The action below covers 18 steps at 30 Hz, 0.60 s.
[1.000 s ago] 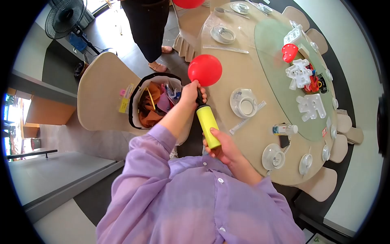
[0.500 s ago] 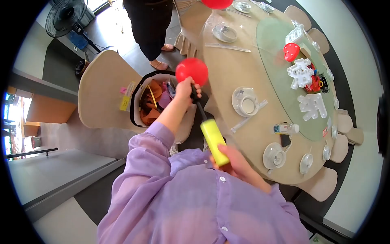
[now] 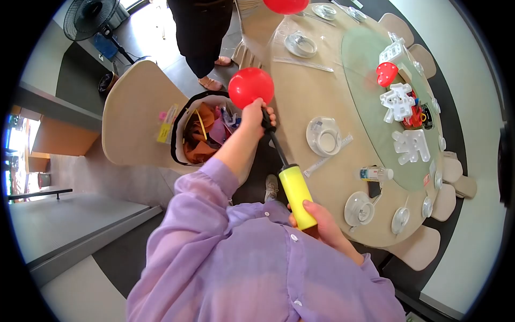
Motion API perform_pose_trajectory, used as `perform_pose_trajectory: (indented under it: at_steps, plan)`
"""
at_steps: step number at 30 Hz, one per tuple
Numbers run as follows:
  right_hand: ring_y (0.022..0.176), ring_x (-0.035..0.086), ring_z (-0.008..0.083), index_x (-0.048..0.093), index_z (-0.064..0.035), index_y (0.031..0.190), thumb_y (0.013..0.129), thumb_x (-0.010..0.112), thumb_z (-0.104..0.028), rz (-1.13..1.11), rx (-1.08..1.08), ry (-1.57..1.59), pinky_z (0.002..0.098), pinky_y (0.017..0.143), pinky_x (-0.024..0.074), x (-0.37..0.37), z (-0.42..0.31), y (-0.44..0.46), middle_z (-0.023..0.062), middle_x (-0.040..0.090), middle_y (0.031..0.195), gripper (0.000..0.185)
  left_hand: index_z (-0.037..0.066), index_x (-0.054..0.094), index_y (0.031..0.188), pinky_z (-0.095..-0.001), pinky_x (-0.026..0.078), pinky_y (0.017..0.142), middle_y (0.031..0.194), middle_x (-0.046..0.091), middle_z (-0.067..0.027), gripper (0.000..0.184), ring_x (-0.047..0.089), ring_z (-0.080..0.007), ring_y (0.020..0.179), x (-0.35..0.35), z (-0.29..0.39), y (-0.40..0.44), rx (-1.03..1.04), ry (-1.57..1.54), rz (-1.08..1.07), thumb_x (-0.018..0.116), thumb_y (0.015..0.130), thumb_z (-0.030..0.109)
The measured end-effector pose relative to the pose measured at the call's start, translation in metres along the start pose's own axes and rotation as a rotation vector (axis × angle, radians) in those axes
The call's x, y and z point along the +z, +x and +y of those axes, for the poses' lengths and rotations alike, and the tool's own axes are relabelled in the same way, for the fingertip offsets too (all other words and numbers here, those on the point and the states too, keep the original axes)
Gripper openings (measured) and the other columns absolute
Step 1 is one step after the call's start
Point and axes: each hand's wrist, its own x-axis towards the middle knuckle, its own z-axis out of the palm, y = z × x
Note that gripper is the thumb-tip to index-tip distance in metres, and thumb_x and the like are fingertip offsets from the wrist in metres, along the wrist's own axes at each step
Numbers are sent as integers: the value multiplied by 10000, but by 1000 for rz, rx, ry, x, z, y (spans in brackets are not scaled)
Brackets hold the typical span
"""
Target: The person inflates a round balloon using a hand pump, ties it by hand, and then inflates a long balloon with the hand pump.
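Observation:
A hand balloon pump (image 3: 298,196) with a yellow barrel and a thin black rod slants across my front. My right hand (image 3: 321,219) is wrapped round the lower end of the barrel. At the far end, my left hand (image 3: 256,115) closes on the black end piece of the pump. A round red balloon (image 3: 251,87), partly inflated, sits right at my left fingers; its neck is hidden by them. Part of the black rod shows between my left hand and the barrel.
A bag (image 3: 177,131) of coloured pieces sits on the beige chair (image 3: 131,118) at left. On the round table (image 3: 292,91) are wrapped dishes (image 3: 324,137), a bottle (image 3: 375,174), white plastic pieces (image 3: 412,146) and another red balloon (image 3: 287,4). A person (image 3: 201,32) stands beyond; a fan (image 3: 91,19) stands behind.
More of the black rod now shows between barrel and left hand. My right hand and the barrel have shifted slightly right and down. The red balloon stays at my left hand.

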Motion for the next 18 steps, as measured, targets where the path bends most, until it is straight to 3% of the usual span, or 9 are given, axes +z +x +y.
perform_pose_trajectory:
  at_steps: [3,4,7,9,11,13,15,18]
  plan:
    - [527,524,140,455,-19,915,867,486,-318,-131,-142,-136,235,381,367,-23,-2,57,90,551,702,305,120,407,727,-296,362,398,552,429,-35,160,421,-164,451,17,-29,-17,-75,107,-55,464,822,235]
    - [534,523,138,456,-22,903,869,482,-321,-78,-175,-192,235,384,367,-20,-4,69,95,551,707,302,115,414,735,-299,366,391,548,432,-37,131,422,-168,442,19,-36,-17,-51,110,-77,467,801,215]
    - [531,520,134,456,-28,902,873,471,-318,-86,-153,-95,235,386,367,-12,-5,53,93,548,709,292,118,416,740,-304,374,392,546,430,-38,137,435,-172,445,21,-21,-10,-53,212,-69,453,818,224]
    - [531,518,131,450,-33,929,876,464,-318,-100,-114,-73,234,386,366,-12,-5,14,88,544,714,290,85,405,703,-335,390,384,533,451,-67,163,443,-201,401,24,-6,9,1,80,-22,422,801,215]
    - [568,511,145,452,-19,1044,865,465,-352,-53,-42,-102,231,406,356,-19,-1,-5,103,535,766,378,89,403,713,-338,384,374,536,452,-65,157,440,-195,396,27,-2,9,-2,87,-12,422,802,216]
    - [552,509,146,450,-21,1041,867,464,-357,-5,-48,-125,228,401,355,-27,1,16,99,536,756,378,87,404,718,-336,378,366,536,451,-65,155,439,-194,393,25,-20,3,-24,113,-22,421,805,214]
    - [511,520,138,470,-25,914,871,474,-325,-100,-174,-122,230,386,367,-29,-4,55,86,548,711,303,79,409,720,-331,364,348,533,454,-72,152,437,-195,385,30,-41,-10,-109,159,-66,424,803,206]
    - [507,523,140,471,-22,917,868,480,-328,-51,-181,-116,233,386,373,-25,-7,54,89,552,707,310,82,414,725,-329,374,364,544,468,-74,135,448,-195,397,24,-43,-3,-48,164,-70,431,792,199]
